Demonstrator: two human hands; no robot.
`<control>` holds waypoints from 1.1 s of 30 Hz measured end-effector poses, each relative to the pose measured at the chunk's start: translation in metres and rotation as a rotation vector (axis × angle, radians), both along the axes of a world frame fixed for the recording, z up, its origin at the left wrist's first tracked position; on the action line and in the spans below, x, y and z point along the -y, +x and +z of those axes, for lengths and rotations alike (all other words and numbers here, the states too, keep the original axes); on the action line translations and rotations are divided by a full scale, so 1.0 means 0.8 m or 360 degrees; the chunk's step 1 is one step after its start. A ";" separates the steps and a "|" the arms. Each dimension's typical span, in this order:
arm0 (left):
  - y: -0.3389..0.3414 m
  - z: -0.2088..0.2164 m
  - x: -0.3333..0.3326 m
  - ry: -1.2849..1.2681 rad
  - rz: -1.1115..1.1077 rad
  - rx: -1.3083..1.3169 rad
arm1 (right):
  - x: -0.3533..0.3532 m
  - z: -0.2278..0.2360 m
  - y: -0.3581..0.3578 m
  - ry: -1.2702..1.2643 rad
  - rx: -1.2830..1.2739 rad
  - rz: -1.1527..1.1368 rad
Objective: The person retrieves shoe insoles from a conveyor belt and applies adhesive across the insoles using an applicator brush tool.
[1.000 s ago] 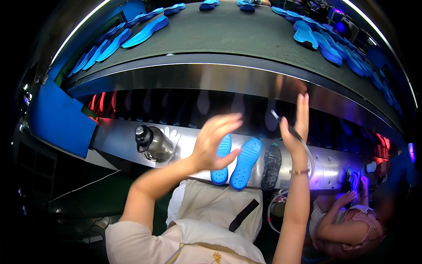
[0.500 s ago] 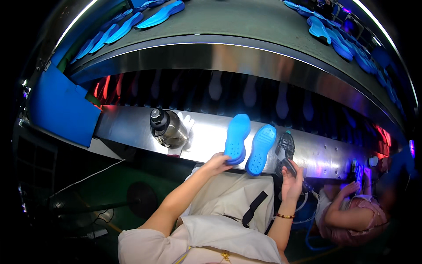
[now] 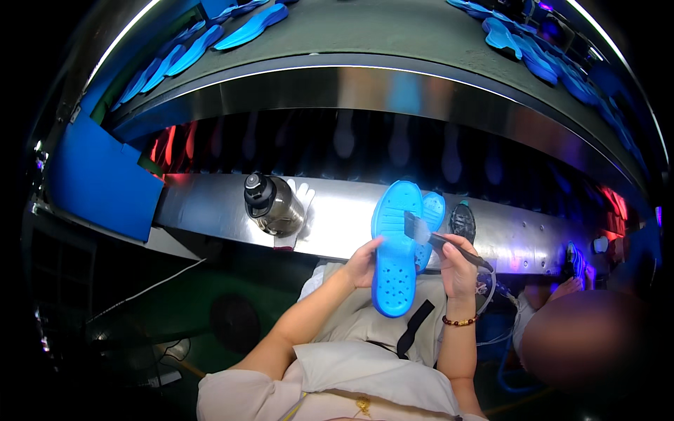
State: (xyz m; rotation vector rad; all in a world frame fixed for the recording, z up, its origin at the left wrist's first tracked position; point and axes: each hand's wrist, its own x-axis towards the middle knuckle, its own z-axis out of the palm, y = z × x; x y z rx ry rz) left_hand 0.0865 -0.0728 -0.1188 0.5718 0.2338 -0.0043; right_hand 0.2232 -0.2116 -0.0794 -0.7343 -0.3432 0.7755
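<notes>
My left hand (image 3: 361, 264) is closed on the left edge of a bright blue shoe sole (image 3: 394, 281), lifted in front of me with its hole-dotted heel toward me. In my right hand (image 3: 458, 272) is a flat brush (image 3: 420, 230) with a dark handle, a pale tube running from its end. Its bristles lie over the sole's middle, seemingly touching it. Partly hidden behind the held sole, a second blue sole (image 3: 434, 207) lies on the metal ledge (image 3: 337, 231). A dark, shoe-shaped piece (image 3: 463, 220) rests just to its right.
A bottle with a black lid (image 3: 274, 207) stands on the ledge at left, beside a white glove (image 3: 303, 195). Above, a dark green conveyor belt (image 3: 365, 28) carries several blue soles at both ends. Another person (image 3: 576, 337) sits close by at right.
My left hand has raised the left sole off the ledge and brought it nearer and rightward. My right hand has lifted the brush from the dark piece onto the sole.
</notes>
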 end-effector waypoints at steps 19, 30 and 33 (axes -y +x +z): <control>0.009 0.041 -0.035 0.0079 0.0674 0.0005 | -0.044 0.055 -0.060 -0.0450 0.2021 -0.0217; 0.002 0.103 0.016 -0.0434 0.0557 -0.0008 | -0.023 0.114 -0.018 -0.0237 0.1608 0.0263; 0.001 0.103 0.011 -0.0065 0.0549 -0.0090 | -0.004 0.115 -0.019 0.0066 0.1297 0.0575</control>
